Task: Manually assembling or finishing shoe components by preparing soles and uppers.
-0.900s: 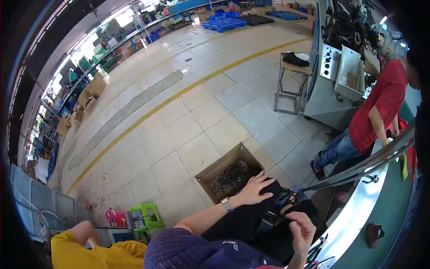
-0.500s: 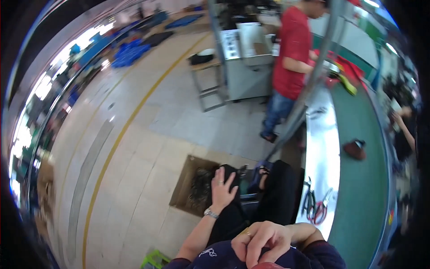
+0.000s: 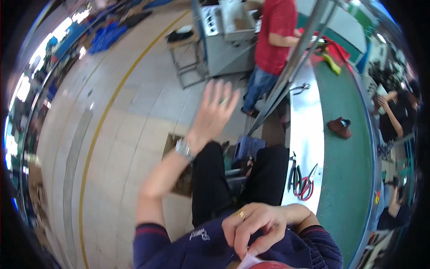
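My left hand (image 3: 210, 114) is raised in front of me over the floor, its fingers spread, with nothing in it. A metal watch (image 3: 184, 149) circles that wrist. Close to my chest, my right hand (image 3: 257, 226) is bent inward with thumb and fingers pinched together. Something pale (image 3: 251, 261) shows just below those fingertips at the lower edge; what it is, I cannot make out. To the right, red-handled scissors (image 3: 306, 187) and a black-handled tool (image 3: 294, 175) lie on a shiny metal ledge (image 3: 307, 125), apart from both hands.
Beyond the ledge runs a green conveyor belt (image 3: 338, 179) with a brown shoe (image 3: 339, 128) on it. A person in red (image 3: 275, 40) stands at its far end. A cardboard box (image 3: 181, 186) is beside my left knee; a stool (image 3: 183, 58) stands farther off. A metal post (image 3: 291, 67) slants upward.
My left hand has lifted off my left knee and moved up and forward. My right hand stays pinched near my chest. The whole view has shifted somewhat.
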### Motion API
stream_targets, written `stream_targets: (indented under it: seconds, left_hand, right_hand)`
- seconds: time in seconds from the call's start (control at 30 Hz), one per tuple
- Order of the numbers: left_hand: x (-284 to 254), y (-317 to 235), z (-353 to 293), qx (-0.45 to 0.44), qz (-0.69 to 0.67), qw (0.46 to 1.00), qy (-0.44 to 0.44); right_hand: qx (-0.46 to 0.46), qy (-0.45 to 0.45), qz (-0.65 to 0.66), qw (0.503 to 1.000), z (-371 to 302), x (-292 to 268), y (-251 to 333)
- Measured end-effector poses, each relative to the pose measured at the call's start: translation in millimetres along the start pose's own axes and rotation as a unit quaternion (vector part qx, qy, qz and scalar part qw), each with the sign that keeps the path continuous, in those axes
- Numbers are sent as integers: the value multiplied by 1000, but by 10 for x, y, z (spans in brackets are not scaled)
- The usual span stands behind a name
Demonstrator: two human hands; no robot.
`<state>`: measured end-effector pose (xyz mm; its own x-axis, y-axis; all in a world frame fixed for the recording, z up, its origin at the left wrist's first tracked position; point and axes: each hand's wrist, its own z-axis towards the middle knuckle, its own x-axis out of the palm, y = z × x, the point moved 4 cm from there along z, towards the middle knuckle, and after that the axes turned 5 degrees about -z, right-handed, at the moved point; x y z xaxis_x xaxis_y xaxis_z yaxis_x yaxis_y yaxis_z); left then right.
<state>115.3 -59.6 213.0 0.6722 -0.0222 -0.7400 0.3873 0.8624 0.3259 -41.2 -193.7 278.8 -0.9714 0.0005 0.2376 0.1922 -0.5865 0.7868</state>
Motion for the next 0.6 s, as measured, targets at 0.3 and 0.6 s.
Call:
stream_targets:
  seconds: [0.3,0.6]
  left_hand:
    - [-100,76,512,161,79,984,12]
    - [66,-110,237,164,81,982,35]
  right_hand:
    - [-83,-144,-34,986,224,-434,363]
    - [24,-105,27,994,48,-141,143]
